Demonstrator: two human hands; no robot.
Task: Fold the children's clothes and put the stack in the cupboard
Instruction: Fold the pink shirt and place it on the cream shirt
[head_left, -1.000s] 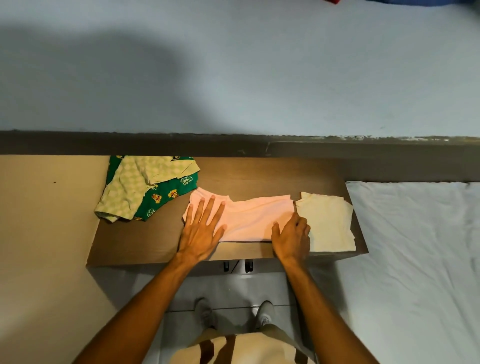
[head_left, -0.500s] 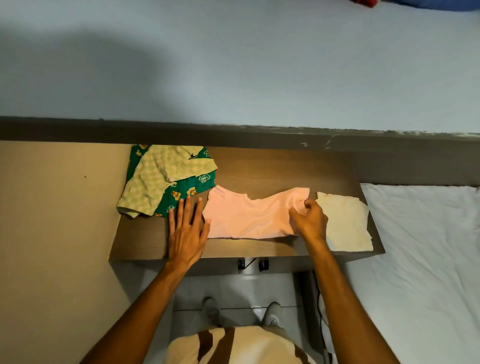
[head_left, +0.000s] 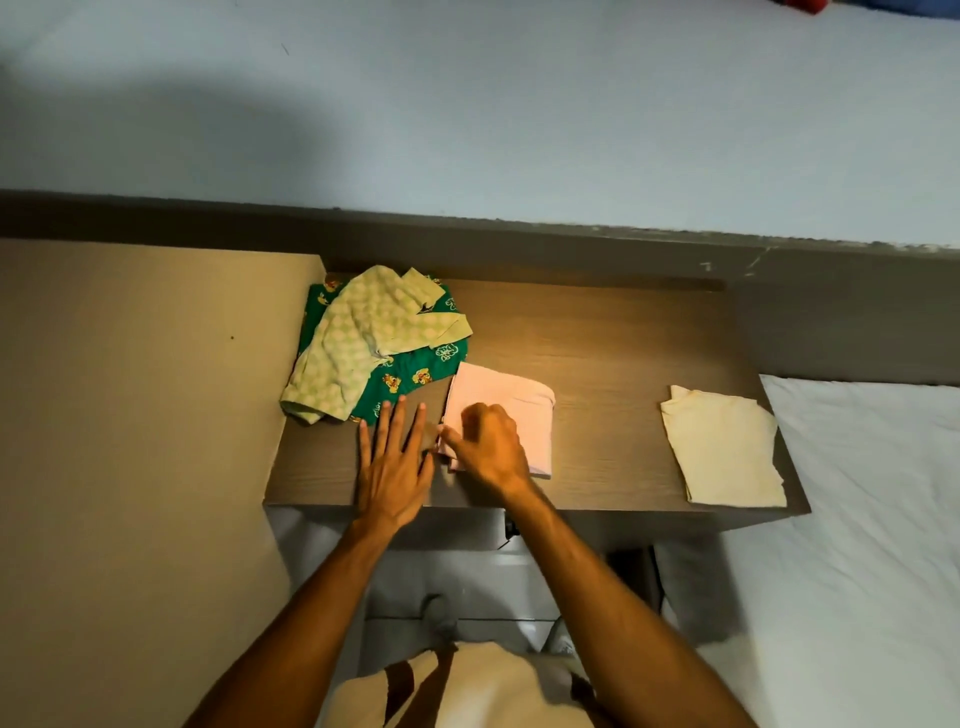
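A pink garment (head_left: 511, 410), folded in half into a narrow rectangle, lies on the wooden table (head_left: 613, 364). My right hand (head_left: 488, 447) pinches its near left edge. My left hand (head_left: 395, 462) rests flat on the table just left of it, fingers spread, holding nothing. A folded cream garment (head_left: 724, 447) lies at the table's right end. Unfolded clothes sit at the back left: a pale green checked piece (head_left: 358, 338) on top of a dark green printed one (head_left: 415, 371).
A tan cabinet side (head_left: 130, 415) rises at the left of the table. A bed with a white sheet (head_left: 857, 571) adjoins on the right. A pale wall (head_left: 467, 104) stands behind. Tiled floor and my feet (head_left: 441, 613) show below the table edge.
My right hand has carried the pink garment's right end over to the left, folding it in half. My left hand slid off the garment onto the bare table beside it.
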